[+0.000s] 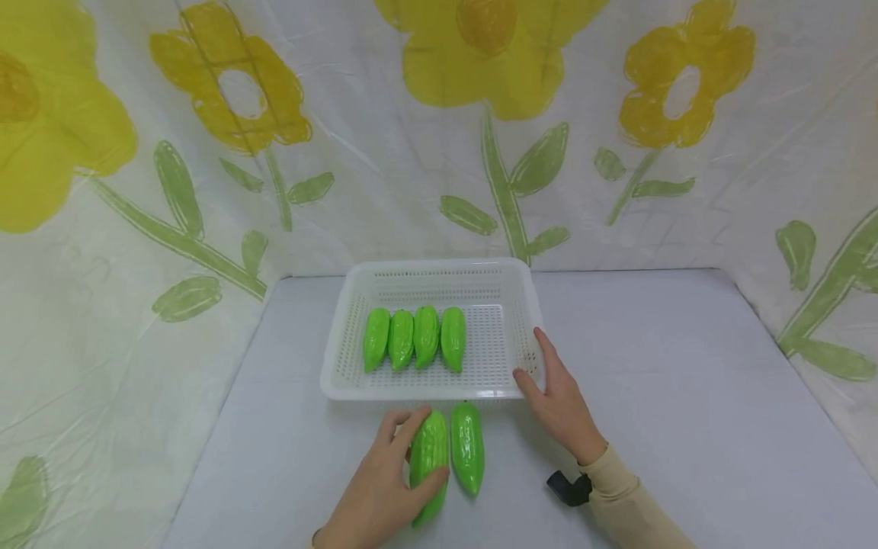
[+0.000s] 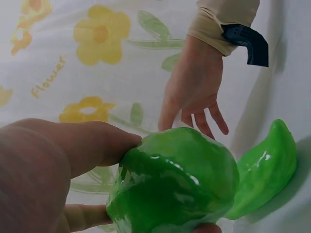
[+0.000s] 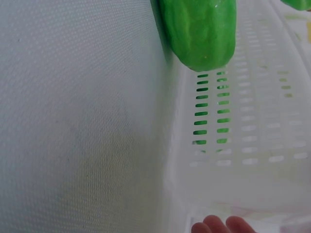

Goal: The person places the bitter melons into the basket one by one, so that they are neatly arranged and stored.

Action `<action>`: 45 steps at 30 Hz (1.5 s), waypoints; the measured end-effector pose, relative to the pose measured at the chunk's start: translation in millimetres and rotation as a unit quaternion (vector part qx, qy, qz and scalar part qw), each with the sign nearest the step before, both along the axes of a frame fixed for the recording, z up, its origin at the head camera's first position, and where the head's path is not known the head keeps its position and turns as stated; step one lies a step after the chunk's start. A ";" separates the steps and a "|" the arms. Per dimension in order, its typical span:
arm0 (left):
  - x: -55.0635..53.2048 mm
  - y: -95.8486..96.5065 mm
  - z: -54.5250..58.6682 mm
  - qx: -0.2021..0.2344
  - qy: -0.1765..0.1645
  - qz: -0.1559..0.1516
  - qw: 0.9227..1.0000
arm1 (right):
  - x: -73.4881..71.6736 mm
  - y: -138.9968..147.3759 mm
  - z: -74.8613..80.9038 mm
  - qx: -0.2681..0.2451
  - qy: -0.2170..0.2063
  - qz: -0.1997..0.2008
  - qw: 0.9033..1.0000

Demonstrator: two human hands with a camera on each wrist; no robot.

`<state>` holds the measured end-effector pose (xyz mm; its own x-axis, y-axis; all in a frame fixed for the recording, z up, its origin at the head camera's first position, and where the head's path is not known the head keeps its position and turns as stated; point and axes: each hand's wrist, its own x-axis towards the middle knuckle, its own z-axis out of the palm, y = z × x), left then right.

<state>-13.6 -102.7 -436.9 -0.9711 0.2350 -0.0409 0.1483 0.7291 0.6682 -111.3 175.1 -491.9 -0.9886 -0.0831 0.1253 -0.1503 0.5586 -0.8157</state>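
Note:
In the head view my left hand (image 1: 384, 480) grips a ridged green bitter melon (image 1: 430, 442) on the table, fingers at its far end and thumb on its near side. The same bitter melon (image 2: 180, 179) fills the middle of the left wrist view. Just right of it lies a second bitter melon (image 1: 467, 450). Behind them is a white plastic basket (image 1: 425, 393), with several bitter melons (image 1: 426, 335) side by side in its left half. My right hand (image 1: 562, 404) holds the basket's front right corner, thumb over the rim; its fingertips (image 3: 214, 225) show at the bottom of the right wrist view.
A pale cloth covers the tabletop (image 1: 652, 396). White curtains with yellow flowers (image 1: 487, 46) stand along the back and both sides. A black strap-like piece (image 1: 569, 488) sticks out beside the right sleeve (image 1: 617, 488).

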 end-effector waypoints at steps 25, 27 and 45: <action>-67.4 -4.0 40.4 0.024 0.052 -0.015 0.998 | 0.1 1.3 -3.6 -0.007 -0.008 -0.001 1.000; -75.1 -2.0 44.0 0.019 0.059 -0.021 0.998 | 0.1 1.3 -3.5 -0.008 -0.007 0.000 1.000; -131.1 16.5 54.3 0.001 0.040 -0.027 0.999 | 1.4 -0.2 -1.4 -0.003 0.005 0.001 1.000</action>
<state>-144.6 -86.2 -382.6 -0.9574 0.2864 0.0366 0.2397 0.7180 0.6534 -109.8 175.0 -493.3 -0.9871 -0.0845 0.1360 -0.1599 0.5527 -0.8179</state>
